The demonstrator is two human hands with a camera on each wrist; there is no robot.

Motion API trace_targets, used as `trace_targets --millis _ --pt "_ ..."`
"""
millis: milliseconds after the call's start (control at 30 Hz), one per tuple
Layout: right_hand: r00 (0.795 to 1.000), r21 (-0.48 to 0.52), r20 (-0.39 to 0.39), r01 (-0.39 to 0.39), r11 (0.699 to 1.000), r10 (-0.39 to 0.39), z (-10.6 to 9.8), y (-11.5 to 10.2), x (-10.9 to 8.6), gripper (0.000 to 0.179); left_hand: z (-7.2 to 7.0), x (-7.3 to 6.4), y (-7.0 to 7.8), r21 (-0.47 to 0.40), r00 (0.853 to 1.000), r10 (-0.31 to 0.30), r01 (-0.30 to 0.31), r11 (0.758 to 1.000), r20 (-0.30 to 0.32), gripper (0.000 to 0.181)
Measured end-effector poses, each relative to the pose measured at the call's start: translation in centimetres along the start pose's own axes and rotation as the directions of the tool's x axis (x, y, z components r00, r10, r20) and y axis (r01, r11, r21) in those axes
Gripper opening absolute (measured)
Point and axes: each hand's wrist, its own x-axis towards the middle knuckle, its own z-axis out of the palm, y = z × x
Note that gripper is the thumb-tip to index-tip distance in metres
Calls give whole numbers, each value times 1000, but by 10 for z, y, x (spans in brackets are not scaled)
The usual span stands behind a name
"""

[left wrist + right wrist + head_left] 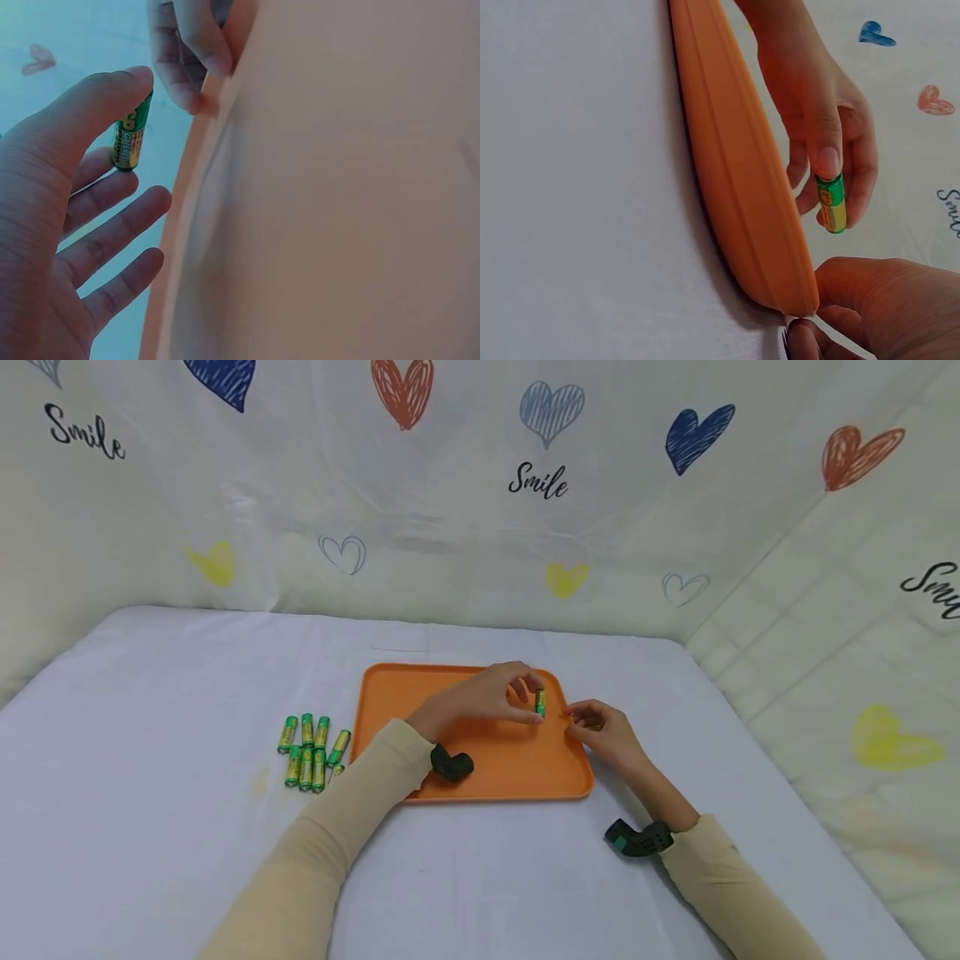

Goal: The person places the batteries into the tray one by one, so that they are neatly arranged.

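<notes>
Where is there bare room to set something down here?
Bare room: the table left of the batteries, the stretch in front of the tray between the two sleeves, and the tray's near right corner. Crowded: just left of the tray, where the batteries cluster, and by its right rim, where the left hand holds another battery close to the right hand.

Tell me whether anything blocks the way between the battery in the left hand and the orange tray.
Nothing visible does, apart from the left hand's own fingers pinching the battery. The right hand is at the orange tray's right edge, to the side.
</notes>
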Motion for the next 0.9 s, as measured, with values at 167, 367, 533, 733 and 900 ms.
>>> trace_targets --millis 167,367,533,733,900 --pt "1000 3 -5 -16 1000 16 0 1 -1 33 5 5 0 -19 1000 -15 15 1000 4 45" --pt "1000 10 -1 6 1000 -6 0 1 -1 34 11 10 -5 -37 999 -43 43 998 -6 42" --pt "1000 22 -4 3 1000 -3 -1 1 -1 33 13 15 -7 -41 999 -50 49 998 -19 42" --pt "1000 29 -5 -6 1000 6 -1 1 0 34 16 20 -6 -56 997 -69 67 996 -28 45" --pt "1000 24 3 -11 1000 11 -1 1 0 34 19 23 -6 -24 995 -97 96 995 -29 43"
